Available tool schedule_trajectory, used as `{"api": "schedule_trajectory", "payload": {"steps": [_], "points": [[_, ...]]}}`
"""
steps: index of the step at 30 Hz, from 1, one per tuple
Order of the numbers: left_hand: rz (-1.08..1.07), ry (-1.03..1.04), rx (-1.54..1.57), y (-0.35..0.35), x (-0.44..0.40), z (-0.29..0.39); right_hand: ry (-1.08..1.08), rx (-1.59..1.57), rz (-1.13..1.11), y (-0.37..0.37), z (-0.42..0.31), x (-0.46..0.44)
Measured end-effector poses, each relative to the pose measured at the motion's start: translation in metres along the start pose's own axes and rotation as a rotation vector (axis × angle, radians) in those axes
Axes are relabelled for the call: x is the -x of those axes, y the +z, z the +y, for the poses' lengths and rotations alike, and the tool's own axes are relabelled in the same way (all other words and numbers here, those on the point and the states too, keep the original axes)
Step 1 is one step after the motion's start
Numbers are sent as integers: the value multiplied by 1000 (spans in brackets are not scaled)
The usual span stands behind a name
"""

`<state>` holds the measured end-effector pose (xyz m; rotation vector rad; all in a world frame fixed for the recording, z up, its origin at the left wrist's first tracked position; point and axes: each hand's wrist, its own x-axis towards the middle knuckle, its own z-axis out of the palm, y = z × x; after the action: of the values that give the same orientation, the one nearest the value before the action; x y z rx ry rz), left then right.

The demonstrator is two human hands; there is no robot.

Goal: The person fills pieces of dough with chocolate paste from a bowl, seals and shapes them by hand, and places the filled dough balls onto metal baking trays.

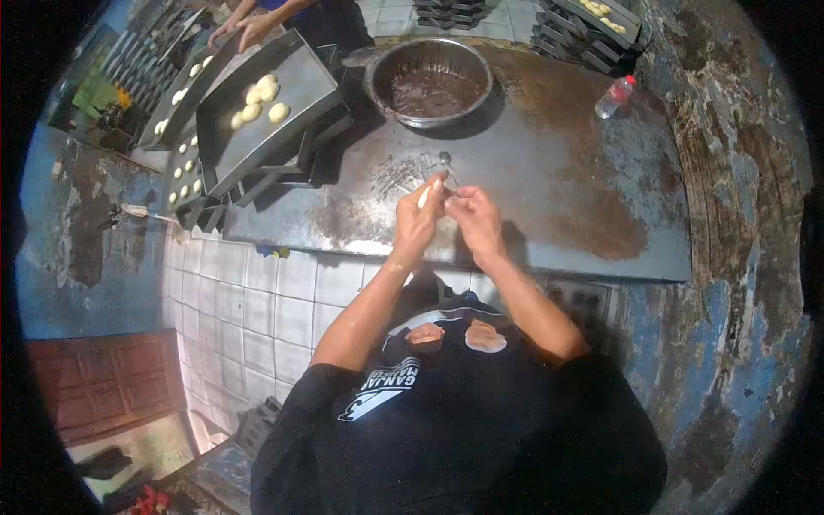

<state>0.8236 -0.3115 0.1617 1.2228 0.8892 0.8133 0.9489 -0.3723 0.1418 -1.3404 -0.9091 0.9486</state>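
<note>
Over the table's front part, my left hand [417,218] has its fingers wrapped round a small pale piece [423,197], which looks like dough. A thin tool with a dark tip [445,159] points away from me just beyond the fingers; which hand holds it is unclear. Close on the right, my right hand [475,220] has bent fingers near the left thumb, and what they hold, if anything, is too small to name. Beyond both hands stands a round metal bowl [374,90] with a dark brown paste [436,93] inside.
At the left, a metal tray [225,159] with pale dough balls [251,112] rests on stacked tins. Another person's hands [249,30] are at the upper left. A red-capped bottle [611,100] stands right on the stained metal table [549,172]. More tins [571,39] are stacked behind.
</note>
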Motion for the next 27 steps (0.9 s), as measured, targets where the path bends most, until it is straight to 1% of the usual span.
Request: {"api": "schedule_trajectory", "payload": {"steps": [1,2,3,5,6,7,9,10,11,13,14,15,17,18,19,21,22,23,25,26,27], "points": [[8,24,-12,1,3,3,157,-425,11,2,3,1],[6,109,-96,-4,6,-1,167,-539,-10,0,5,-1],[10,195,-179,-8,9,-6,166,-554,-22,-6,4,-2],[-77,114,-574,-17,27,15,336,-470,-305,-18,-2,-5],[-95,104,-561,-26,30,19,217,-122,-390,-18,-19,-7],[-112,94,-548,-35,34,23,210,-131,-413,-12,-38,-6],[-269,67,-634,-59,30,16,-423,504,-565,-1,-69,-2],[-233,-69,-696,-59,37,46,-524,530,-556,6,-73,-4],[-222,-71,-695,-64,38,50,-528,527,-566,20,-71,-4],[80,25,-287,-74,36,54,-337,-126,-20,53,-61,-8],[13,-34,-200,-87,32,58,-592,206,22,56,-57,-16],[29,-40,-184,-92,33,60,-585,214,0,70,-58,-14],[36,-107,353,-100,32,63,-763,335,-124,107,-62,-4],[-65,-110,591,-110,32,61,-708,321,-102,124,-59,-8],[-50,-103,610,-121,26,60,-709,330,-126,140,-56,-17],[127,315,129,-145,16,56,67,-329,-347,178,-51,-33],[220,278,145,-159,17,70,178,-540,-393,200,-67,-34],[244,279,166,-179,12,68,191,-518,-413,224,-72,-38],[345,320,81,-222,-3,69,429,-647,-399,270,-83,-54],[323,255,122,-248,-7,72,456,-639,-473,292,-91,-66],[369,258,154,-271,-10,74,481,-599,-507,311,-88,-86]]}}
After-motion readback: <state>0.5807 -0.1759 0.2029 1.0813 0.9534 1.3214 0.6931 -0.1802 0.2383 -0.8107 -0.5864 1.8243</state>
